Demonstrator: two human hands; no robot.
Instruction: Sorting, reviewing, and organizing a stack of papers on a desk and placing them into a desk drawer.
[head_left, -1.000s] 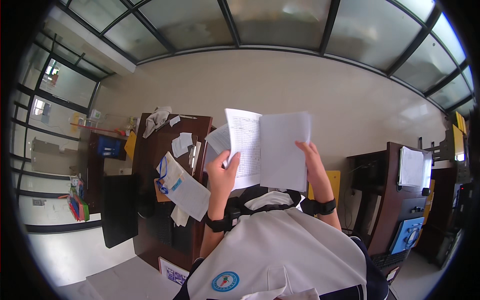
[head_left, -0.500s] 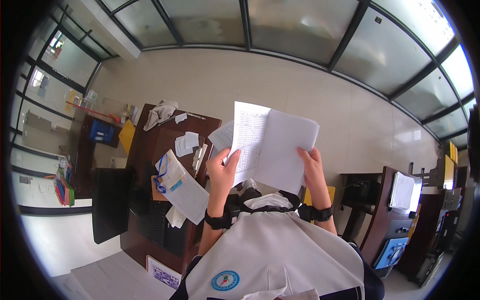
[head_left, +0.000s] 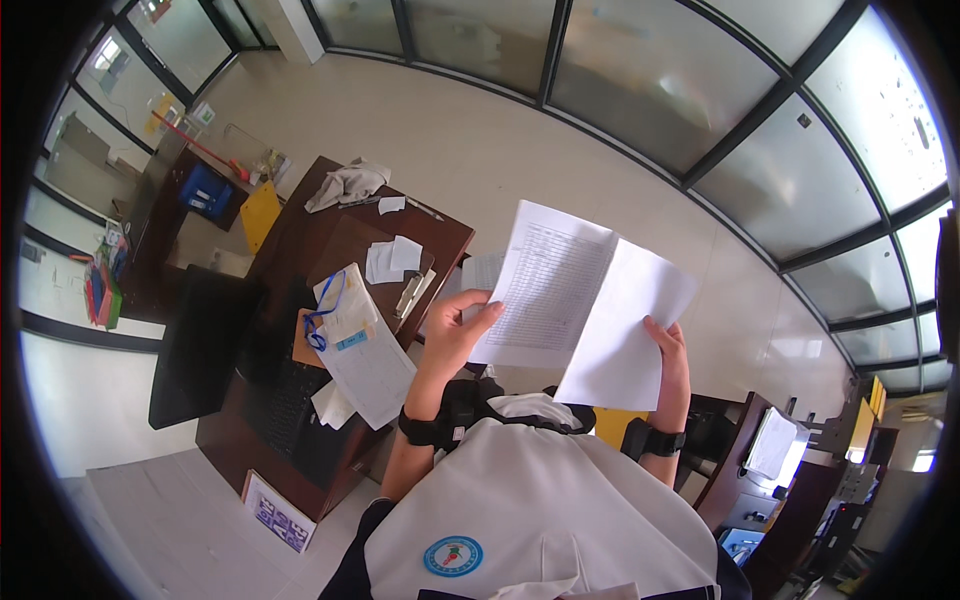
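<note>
An opened set of white paper sheets [head_left: 555, 285] is held up in front of my chest. Its left page bears a dense printed table; the right page looks blank. My left hand [head_left: 455, 328] is closed on the left edge, thumb on the front. On the right edge, my right hand [head_left: 670, 352] grips the blank page with its thumb in front, other fingers partly behind the paper. Black bands circle both wrists. Behind the left page, part of another printed sheet [head_left: 481, 270] shows beside the desk.
To the left stands a dark brown desk [head_left: 437, 226] with a monitor [head_left: 200, 345], keyboard [head_left: 290, 402], clipboard [head_left: 416, 294], loose papers [head_left: 372, 378], a blue lanyard [head_left: 318, 335] and a crumpled cloth [head_left: 347, 186]. Another desk [head_left: 728, 455] with papers is at right. Glass panels [head_left: 640, 90] line the far side.
The view has turned, so the room appears rotated clockwise. Both hands and the sheets sit further right; the left page now faces me more fully, its table showing wider.
</note>
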